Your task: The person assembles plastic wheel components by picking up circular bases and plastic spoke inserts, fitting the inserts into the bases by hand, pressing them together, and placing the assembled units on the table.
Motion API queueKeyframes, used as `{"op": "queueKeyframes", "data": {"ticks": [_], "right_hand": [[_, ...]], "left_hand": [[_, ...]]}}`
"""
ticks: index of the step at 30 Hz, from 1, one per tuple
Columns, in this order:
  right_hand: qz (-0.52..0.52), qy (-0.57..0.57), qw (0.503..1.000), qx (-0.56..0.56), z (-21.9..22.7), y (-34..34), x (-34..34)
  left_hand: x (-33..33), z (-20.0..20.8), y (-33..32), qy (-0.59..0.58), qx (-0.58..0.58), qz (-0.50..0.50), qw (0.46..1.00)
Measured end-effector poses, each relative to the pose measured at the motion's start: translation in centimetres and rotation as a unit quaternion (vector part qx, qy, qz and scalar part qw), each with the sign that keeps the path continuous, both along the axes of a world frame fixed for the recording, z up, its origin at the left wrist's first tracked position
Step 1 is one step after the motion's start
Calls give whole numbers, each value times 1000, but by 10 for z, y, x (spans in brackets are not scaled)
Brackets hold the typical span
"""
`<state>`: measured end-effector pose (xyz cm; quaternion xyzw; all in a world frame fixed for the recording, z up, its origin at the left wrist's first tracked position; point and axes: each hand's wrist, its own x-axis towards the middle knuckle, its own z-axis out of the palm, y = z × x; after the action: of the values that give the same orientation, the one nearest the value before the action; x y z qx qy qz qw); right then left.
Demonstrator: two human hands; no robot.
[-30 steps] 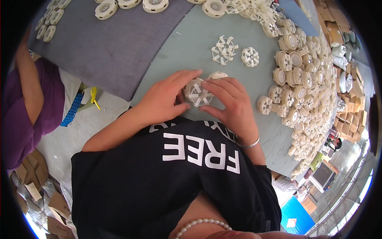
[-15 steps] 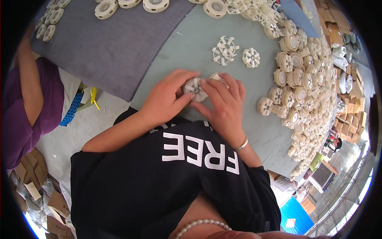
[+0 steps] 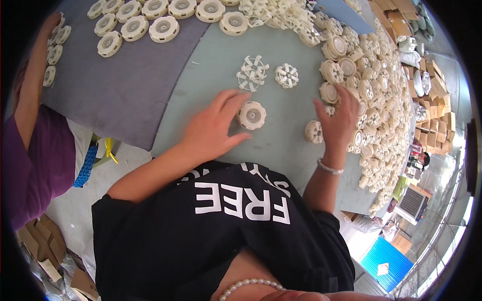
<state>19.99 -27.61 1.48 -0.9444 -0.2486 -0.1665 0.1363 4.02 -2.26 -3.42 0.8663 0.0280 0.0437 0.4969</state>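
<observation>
A round cream plastic part point(image 3: 251, 115) with a greyish, clear-looking centre lies on the grey-green table mat in front of me. My left hand point(image 3: 211, 124) is beside it, thumb and fingers spread around its left side, the fingertips close to the rim. Over at the right, my right hand point(image 3: 339, 125) is at the edge of a big heap of similar parts point(image 3: 384, 108), its fingers apart; whether the fingertips touch a part cannot be made out. A spoked round part point(image 3: 314, 132) sits just left of that hand. Beyond the left hand are open spoked frames point(image 3: 252, 73) and a spoked disc point(image 3: 286, 76).
Finished-looking round parts point(image 3: 164, 28) stand in rows on a dark grey cloth point(image 3: 125, 75) at the far left. Loose spoked frames point(image 3: 276, 12) are piled at the back. Another person's arm point(image 3: 32, 88) reaches over the left table edge. Cardboard boxes point(image 3: 437, 125) stand at the right.
My hands have parted. The spoked part between them no longer shows; a round part lies by my left hand, which has opened. My right hand has moved right to the heap. The view has shifted.
</observation>
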Motion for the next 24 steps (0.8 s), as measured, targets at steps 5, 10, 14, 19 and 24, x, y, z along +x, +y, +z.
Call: {"op": "queueKeyframes", "data": {"ticks": [5, 10, 14, 19, 24], "right_hand": [[33, 227, 970, 76, -34, 61, 19], [72, 257, 957, 113, -24, 57, 16], [125, 108, 982, 96, -14, 58, 0], [143, 299, 936, 121, -3, 52, -50], [154, 349, 919, 100, -18, 43, -60]], "left_hand": [[12, -9, -10, -4, 67, -46, 997], [-6, -2, 8, 38, -8, -61, 997], [-14, 1, 13, 56, -56, -50, 996], [-18, 4, 20, 87, -115, -49, 988], [-24, 10, 23, 109, -167, -40, 979]]}}
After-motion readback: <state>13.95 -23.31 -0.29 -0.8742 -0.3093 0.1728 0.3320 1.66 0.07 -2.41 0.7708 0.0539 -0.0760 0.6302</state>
